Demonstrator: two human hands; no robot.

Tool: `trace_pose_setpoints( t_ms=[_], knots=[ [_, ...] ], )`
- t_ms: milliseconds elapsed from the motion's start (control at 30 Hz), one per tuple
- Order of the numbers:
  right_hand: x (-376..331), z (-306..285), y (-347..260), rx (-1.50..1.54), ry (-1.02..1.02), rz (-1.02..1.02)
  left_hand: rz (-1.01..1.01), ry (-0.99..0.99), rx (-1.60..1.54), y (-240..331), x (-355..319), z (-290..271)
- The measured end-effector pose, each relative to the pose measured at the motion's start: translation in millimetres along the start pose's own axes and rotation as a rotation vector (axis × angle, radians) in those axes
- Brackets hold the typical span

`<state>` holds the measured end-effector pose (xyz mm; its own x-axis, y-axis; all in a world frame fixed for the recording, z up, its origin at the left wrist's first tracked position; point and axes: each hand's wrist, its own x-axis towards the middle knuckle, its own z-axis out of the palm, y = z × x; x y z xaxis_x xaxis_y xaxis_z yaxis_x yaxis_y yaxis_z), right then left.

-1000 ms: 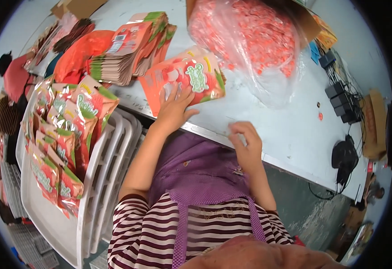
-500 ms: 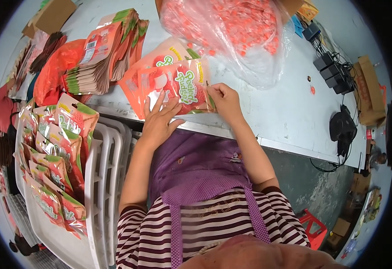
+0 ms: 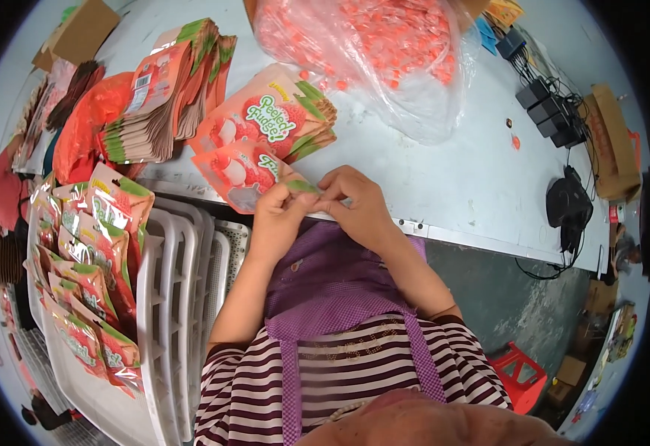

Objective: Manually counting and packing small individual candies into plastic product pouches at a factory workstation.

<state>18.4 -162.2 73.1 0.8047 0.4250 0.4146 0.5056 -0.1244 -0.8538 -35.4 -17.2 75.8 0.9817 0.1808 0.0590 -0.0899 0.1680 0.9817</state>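
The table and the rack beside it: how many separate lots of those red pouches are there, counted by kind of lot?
Pouch held in both the left hand and right hand: 1
Small pile by the hands: 1
Tall fanned stack: 1
Row standing in the white rack: 1
Clear bag of pink pieces: 1
Total: 5 lots

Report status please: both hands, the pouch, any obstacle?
Left hand and right hand both pinch one red snack pouch at table edge. Pouch stack behind. Nothing blocking.
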Motion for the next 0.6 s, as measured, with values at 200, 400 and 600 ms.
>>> trace_pose_setpoints(
  t_ms=[200,400,600],
  knots=[
    [0,-18,15,0.251,0.033,0.382,-0.035,0.024,0.346,8,-12,-15],
    [-4,-19,16,0.298,0.007,0.419,0.616,-0.249,1.193,35,-9,-9],
    [-7,-26,23,0.362,-0.115,0.436,0.579,-0.547,1.317,42,-1,-23]
  ],
)
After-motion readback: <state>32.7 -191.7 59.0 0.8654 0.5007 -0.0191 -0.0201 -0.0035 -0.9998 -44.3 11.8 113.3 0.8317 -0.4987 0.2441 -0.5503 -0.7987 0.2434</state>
